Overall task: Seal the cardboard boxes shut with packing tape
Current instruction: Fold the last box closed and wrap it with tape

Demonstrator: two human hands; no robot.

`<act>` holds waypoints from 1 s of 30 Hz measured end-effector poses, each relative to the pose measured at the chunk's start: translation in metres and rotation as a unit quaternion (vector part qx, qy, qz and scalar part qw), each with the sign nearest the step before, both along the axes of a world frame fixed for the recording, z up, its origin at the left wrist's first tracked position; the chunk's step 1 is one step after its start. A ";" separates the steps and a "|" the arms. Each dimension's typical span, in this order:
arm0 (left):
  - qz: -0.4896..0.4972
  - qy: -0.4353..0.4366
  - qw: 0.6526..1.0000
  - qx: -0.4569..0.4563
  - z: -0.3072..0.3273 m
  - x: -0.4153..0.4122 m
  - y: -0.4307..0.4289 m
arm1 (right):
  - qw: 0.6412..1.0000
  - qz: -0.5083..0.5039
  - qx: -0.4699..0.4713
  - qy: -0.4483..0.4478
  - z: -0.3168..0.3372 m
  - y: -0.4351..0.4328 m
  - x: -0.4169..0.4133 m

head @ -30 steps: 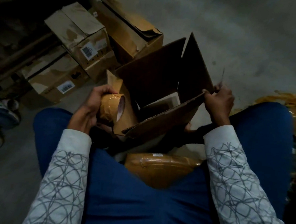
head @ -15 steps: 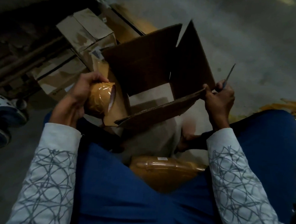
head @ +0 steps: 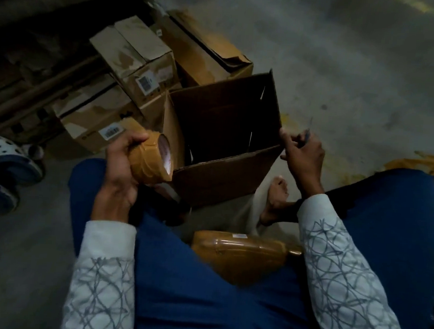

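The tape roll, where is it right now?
In the head view, left of centre: the left hand grips the tape roll right beside the open cardboard box.

stacked boxes [head: 130, 65] left, bare floor [head: 356, 71] right

The person sits on the floor [head: 343, 70] with an open cardboard box [head: 225, 180] tilted between the knees. The left grip [head: 120, 163] holds a roll of brown tape [head: 147, 160] just beside the left flap of the box. The right grip [head: 304, 154] pinches the right corner of the box and also holds a thin tool [head: 307, 134]. Other boxes [head: 138, 65] stand behind on the left.
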State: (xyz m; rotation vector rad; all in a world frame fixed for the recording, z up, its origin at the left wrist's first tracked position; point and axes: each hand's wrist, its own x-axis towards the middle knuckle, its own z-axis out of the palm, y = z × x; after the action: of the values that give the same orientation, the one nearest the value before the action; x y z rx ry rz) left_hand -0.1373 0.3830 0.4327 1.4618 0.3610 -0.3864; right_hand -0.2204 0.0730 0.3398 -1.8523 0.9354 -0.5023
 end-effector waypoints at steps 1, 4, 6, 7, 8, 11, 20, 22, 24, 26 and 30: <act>0.005 -0.012 1.000 -0.012 0.000 -0.011 -0.001 | 0.998 0.003 -0.063 0.007 0.001 0.004 0.000; -0.083 -0.044 0.995 -0.032 -0.006 -0.034 -0.009 | 0.970 0.042 -0.236 -0.038 0.010 0.018 0.003; -0.135 -0.042 0.989 -0.046 -0.010 -0.037 -0.015 | 0.957 0.152 -0.239 -0.065 0.013 0.030 0.008; -0.146 -0.039 0.987 -0.052 -0.011 -0.036 -0.018 | 0.948 0.214 -0.230 -0.049 0.011 0.036 0.008; -0.147 -0.035 0.987 -0.055 -0.013 -0.035 -0.019 | 0.938 0.266 -0.223 -0.012 0.007 0.039 0.007; -0.126 -0.034 0.990 -0.045 -0.021 -0.035 -0.016 | 0.897 0.328 -0.277 0.106 -0.011 0.044 -0.007; 0.064 -0.037 0.996 -0.039 -0.042 -0.033 0.000 | 0.897 0.280 -0.313 0.138 -0.022 0.053 -0.030; 0.062 -0.027 0.997 -0.046 -0.044 -0.033 -0.001 | 0.899 0.265 -0.328 0.115 -0.019 0.057 -0.016; 0.045 -0.034 0.997 -0.047 -0.047 -0.033 -0.002 | 0.900 0.255 -0.340 0.092 -0.020 0.057 0.005; 0.028 -0.035 0.999 -0.032 -0.050 -0.030 -0.003 | 0.896 0.266 -0.344 0.087 -0.026 0.051 0.028; 0.018 -0.017 1.000 0.017 -0.053 -0.018 -0.001 | 0.901 0.305 -0.261 0.164 -0.038 0.035 0.077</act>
State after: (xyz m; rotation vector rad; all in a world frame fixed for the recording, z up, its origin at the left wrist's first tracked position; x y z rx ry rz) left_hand -0.1557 0.3823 0.3793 1.4911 0.3685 -0.3275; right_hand -0.1436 0.1081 0.3018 -2.6375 0.3825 -0.0389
